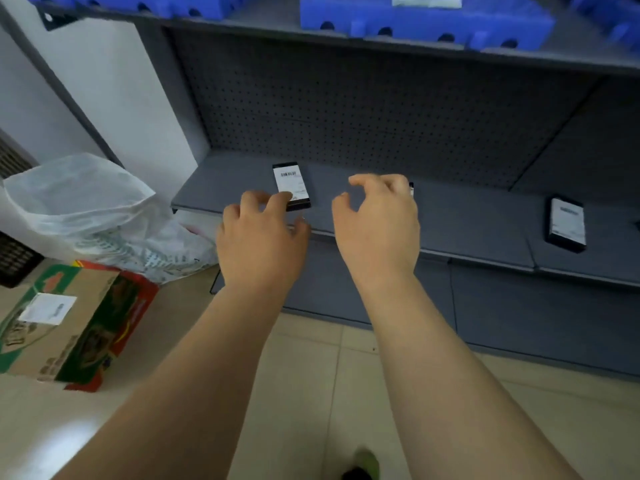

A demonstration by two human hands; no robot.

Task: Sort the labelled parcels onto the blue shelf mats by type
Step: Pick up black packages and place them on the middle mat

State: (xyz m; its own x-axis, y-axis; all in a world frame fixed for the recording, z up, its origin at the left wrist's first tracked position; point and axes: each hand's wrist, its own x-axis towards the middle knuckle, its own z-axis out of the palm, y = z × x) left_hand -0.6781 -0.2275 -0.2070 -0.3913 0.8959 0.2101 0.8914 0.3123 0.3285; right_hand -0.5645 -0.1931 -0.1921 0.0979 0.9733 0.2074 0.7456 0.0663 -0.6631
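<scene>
While both bare forearms reach forward over the tiled floor, the left hand (261,233) hovers palm-down at the front edge of the grey metal lower shelf (460,216), fingers spread and loosely bent, holding nothing. The right hand (379,220) hangs beside it, fingers curled in a loose claw around empty air.

A small black parcel with a white barcode label (291,185) lies flat on the shelf, its long axis running roughly from 12 to 6 o'clock, tilted slightly toward 5. Its near end sits just under the left fingertips (282,199); whether they touch cannot be told. A second black labelled parcel (567,224) lies well apart at 3 o'clock. Blue foam shelf mats (426,19) sit on the shelf above, at 12 o'clock.
</scene>
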